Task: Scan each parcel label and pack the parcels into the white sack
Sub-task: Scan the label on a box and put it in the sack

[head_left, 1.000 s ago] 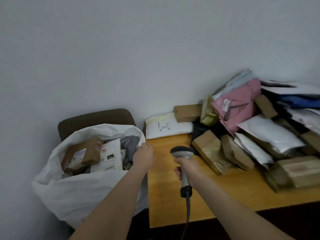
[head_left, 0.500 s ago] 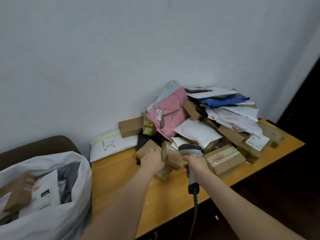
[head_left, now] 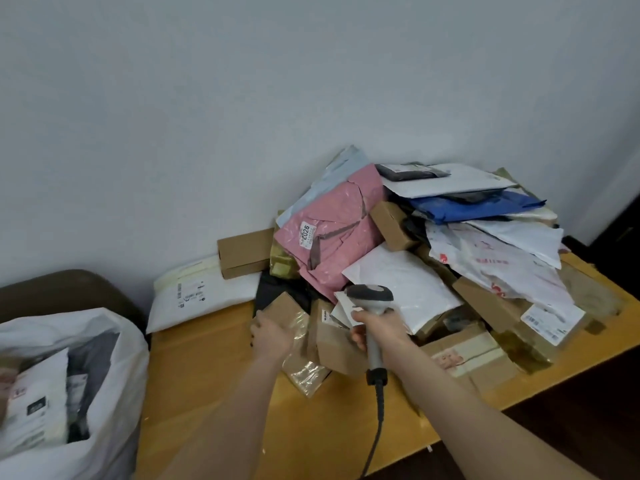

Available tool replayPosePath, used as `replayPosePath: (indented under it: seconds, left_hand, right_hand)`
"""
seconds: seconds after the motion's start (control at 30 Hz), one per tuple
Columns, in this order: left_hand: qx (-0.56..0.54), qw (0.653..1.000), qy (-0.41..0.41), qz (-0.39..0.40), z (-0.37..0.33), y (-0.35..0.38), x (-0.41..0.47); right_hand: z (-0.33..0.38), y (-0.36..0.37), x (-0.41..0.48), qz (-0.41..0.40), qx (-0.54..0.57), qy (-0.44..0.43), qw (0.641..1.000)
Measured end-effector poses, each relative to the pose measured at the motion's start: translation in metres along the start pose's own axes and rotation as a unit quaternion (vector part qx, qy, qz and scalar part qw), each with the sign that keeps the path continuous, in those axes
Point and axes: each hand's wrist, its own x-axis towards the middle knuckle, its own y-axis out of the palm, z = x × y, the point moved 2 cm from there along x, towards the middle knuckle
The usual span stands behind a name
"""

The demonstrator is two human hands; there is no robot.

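Our left hand takes the next parcel, scanner ready beside it.

White sack (head_left: 114, 386) sits well left of our hands; taped brown box (head_left: 294, 327), long axis running away from us, lies under our left hand (head_left: 272, 336), fingers curled on it; right hand (head_left: 379, 329) clamps the scanner (head_left: 372, 306).

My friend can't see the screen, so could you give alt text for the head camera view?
A person's left hand grips a tape-wrapped cardboard box at the front of a parcel pile on a wooden table, while the right hand holds a corded barcode scanner. A white sack holding parcels stands at the left.
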Motion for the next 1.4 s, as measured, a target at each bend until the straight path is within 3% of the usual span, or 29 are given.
replayPosePath:
  seconds: [0.2, 0.33, 0.47, 0.7, 0.83, 1.0, 1.17, 1.23, 1.3, 1.37, 1.4]
  left_hand:
    - [-0.252, 0.954, -0.161, 0.030, 0.033, 0.017, 0.014]
    - [-0.321, 0.921, -0.212, 0.052, 0.040, 0.040, 0.017]
    - [-0.347, 0.915, -0.204, 0.024, 0.055, 0.041, 0.014]
    - [-0.308, 0.947, -0.063, -0.068, 0.036, -0.035, -0.016]
    - [-0.135, 0.974, 0.107, -0.149, 0.006, -0.083, -0.038]
    - [0.095, 0.933, 0.271, -0.218, -0.029, -0.099, -0.060]
    - [0.171, 0.887, 0.356, -0.238, -0.045, -0.100, -0.063]
    - [0.120, 0.912, 0.321, -0.225, -0.047, -0.103, -0.058]
    - [-0.065, 0.962, 0.215, -0.158, -0.046, -0.107, -0.051]
    - [-0.259, 0.959, 0.112, -0.033, -0.043, -0.108, -0.046]
    - [-0.292, 0.952, 0.085, 0.022, -0.043, -0.107, -0.045]
  right_hand:
    - [-0.009, 0.027, 0.035, 0.037, -0.025, 0.020, 0.999]
    - [-0.016, 0.033, 0.053, 0.073, -0.040, 0.043, 0.996]
    - [-0.018, 0.030, 0.062, 0.085, -0.063, 0.043, 0.993]
    - [0.009, 0.023, 0.048, 0.149, 0.006, 0.055, 0.987]
    - [0.042, 0.019, 0.029, 0.192, 0.053, 0.052, 0.979]
    - [0.071, 0.019, 0.010, 0.244, 0.095, 0.091, 0.961]
    - [0.079, 0.014, -0.003, 0.225, 0.071, 0.101, 0.966]
    - [0.077, 0.016, -0.004, 0.211, 0.076, 0.074, 0.972]
    - [0.074, 0.019, -0.005, 0.197, 0.096, 0.045, 0.975]
    - [0.071, 0.023, -0.005, 0.178, 0.103, 0.019, 0.978]
    - [0.069, 0.025, -0.005, 0.170, 0.102, 0.008, 0.980]
